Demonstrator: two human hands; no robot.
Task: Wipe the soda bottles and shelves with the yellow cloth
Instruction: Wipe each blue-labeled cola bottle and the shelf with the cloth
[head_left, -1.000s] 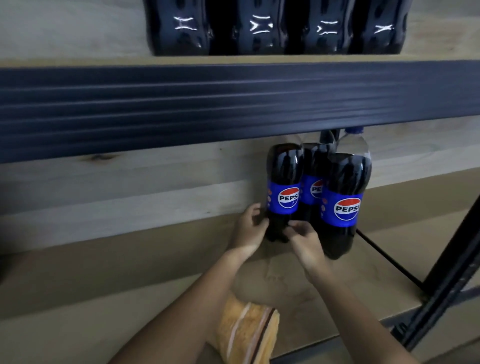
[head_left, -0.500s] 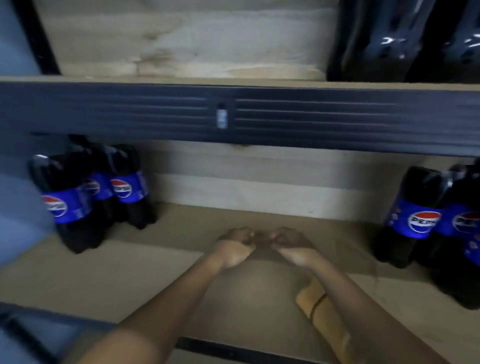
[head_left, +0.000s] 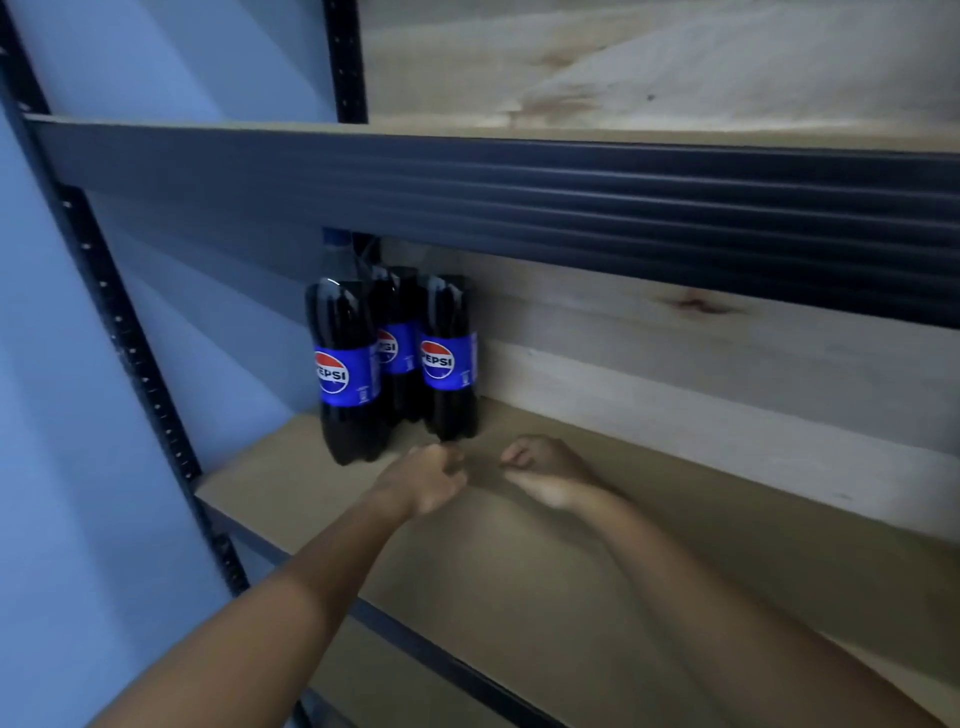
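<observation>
Three dark Pepsi bottles with blue labels stand together at the left end of the wooden shelf (head_left: 597, 571): a front one (head_left: 345, 374), one behind it (head_left: 399, 345) and a right one (head_left: 449, 361). My left hand (head_left: 426, 483) hovers just in front of the bottles' bases, fingers loosely curled and holding nothing. My right hand (head_left: 545, 473) floats a little to the right over the shelf, also loosely curled and empty. No yellow cloth is in view.
A dark ribbed metal beam (head_left: 571, 197) of the upper shelf runs across above the bottles, hiding their caps. A black perforated upright (head_left: 130, 343) stands at the left by a pale blue wall. Pale wooden boards (head_left: 701, 374) back the shelf.
The view swung left from the right-hand bottle group to the left-hand group. Both hands travelled left across the shelf, and the yellow cloth dropped out of view.
</observation>
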